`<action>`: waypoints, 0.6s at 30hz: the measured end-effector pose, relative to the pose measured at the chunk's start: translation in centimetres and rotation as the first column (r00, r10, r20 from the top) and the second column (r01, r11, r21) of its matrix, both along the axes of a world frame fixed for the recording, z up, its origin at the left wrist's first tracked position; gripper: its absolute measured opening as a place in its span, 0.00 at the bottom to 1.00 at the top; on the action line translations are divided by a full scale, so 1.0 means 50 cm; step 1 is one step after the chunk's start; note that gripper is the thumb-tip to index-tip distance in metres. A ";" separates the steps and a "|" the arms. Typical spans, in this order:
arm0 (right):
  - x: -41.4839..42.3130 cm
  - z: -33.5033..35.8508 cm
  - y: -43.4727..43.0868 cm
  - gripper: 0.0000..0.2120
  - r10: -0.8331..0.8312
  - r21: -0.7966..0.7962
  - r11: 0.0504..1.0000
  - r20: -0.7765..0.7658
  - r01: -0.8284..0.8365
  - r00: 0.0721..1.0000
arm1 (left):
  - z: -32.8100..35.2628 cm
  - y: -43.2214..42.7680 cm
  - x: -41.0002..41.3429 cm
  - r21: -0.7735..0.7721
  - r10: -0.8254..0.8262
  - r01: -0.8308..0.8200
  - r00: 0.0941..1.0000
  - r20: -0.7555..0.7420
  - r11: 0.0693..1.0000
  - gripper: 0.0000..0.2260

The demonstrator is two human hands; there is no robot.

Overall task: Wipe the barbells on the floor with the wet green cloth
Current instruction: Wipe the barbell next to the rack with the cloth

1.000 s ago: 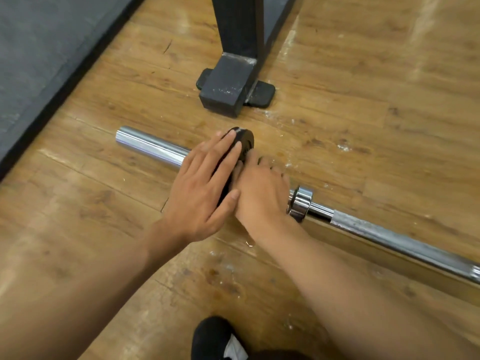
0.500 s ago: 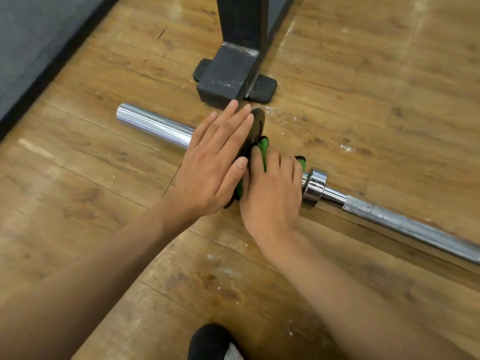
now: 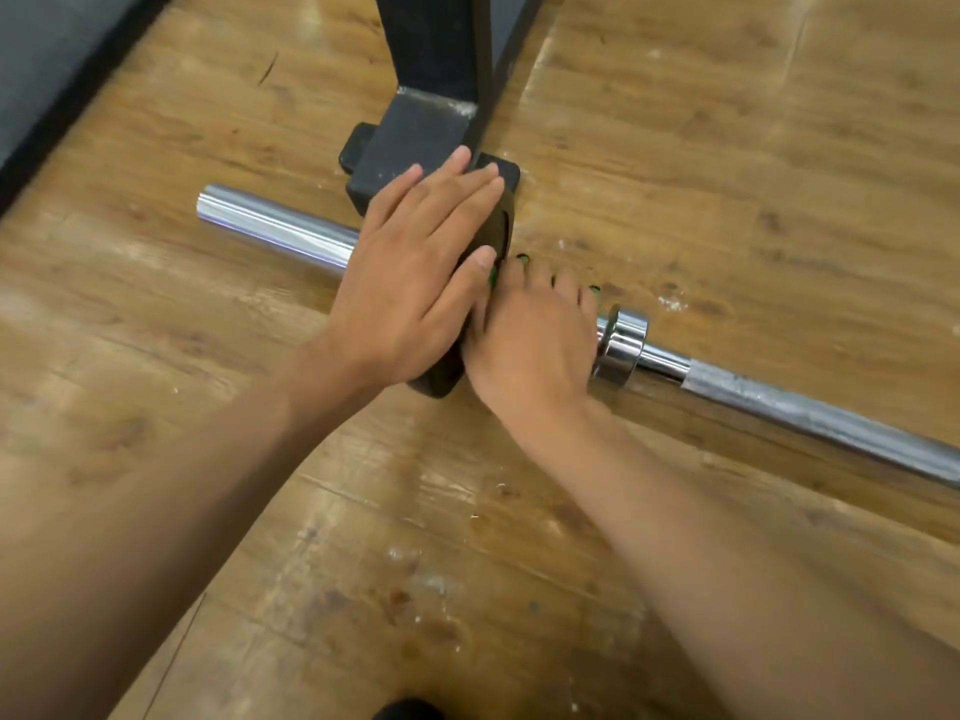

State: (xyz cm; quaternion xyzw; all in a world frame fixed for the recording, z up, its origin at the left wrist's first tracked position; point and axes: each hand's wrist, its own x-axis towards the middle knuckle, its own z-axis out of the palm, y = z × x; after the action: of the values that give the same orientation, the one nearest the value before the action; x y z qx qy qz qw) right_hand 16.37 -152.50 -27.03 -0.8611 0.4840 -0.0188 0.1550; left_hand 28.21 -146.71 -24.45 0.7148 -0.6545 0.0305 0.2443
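The right hand (image 3: 535,335) curls over the green cloth (image 3: 521,260) on the barbell (image 3: 280,231), beside the weight plate (image 3: 503,228). The left hand (image 3: 410,288) presses flat, fingers straight, on this plate. If the plate slides toward the right hand, it may pinch the fingers there.

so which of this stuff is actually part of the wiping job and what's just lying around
In the job: barbell, black plate, green cloth, left hand on the plate, right hand gripping the cloth.
Just there: black rack foot, grey mat, shoe.
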 end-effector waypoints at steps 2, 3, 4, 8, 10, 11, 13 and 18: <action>0.033 0.005 -0.036 0.18 -0.081 0.038 0.996 0.023 0.080 0.996 | -0.002 -0.014 -0.002 -0.011 0.000 0.000 1.000 0.002 1.000 0.24; 0.029 0.002 -0.025 0.17 -0.083 -0.007 0.996 0.033 0.083 0.996 | -0.004 -0.017 -0.004 -0.016 -0.007 0.007 1.000 -0.005 1.000 0.24; 0.015 -0.007 -0.004 0.17 -0.058 -0.058 0.997 0.038 0.060 0.998 | -0.005 -0.020 -0.005 -0.019 -0.016 0.015 1.000 -0.013 1.000 0.24; -0.046 -0.041 0.032 0.29 0.127 -0.196 0.974 0.068 -0.112 0.990 | -0.001 -0.040 0.002 -0.003 -0.018 0.018 0.999 -0.051 1.000 0.23; -0.038 -0.029 -0.002 0.29 0.113 -0.200 0.974 0.044 -0.102 0.993 | 0.003 -0.061 0.002 0.012 0.005 -0.004 0.998 -0.062 1.000 0.24; -0.023 -0.016 -0.022 0.28 0.087 -0.163 0.983 0.027 -0.082 0.996 | 0.004 -0.069 0.001 0.020 0.027 -0.025 0.998 -0.060 0.999 0.24; 0.010 0.006 -0.067 0.23 0.034 -0.076 0.997 0.001 -0.034 0.999 | 0.004 -0.083 0.000 0.037 0.054 -0.052 0.997 -0.060 0.998 0.25; -0.002 -0.025 -0.053 0.13 -0.035 -0.209 0.974 0.227 0.084 0.973 | -0.002 -0.092 -0.004 -0.005 0.058 -0.059 0.995 -0.082 0.998 0.24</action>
State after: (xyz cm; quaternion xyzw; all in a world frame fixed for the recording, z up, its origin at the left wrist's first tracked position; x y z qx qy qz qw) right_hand 16.28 -155.16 -28.29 -0.8505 0.4843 -0.1721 0.1121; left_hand 28.00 -151.34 -24.55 0.7334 -0.6227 0.0109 0.2724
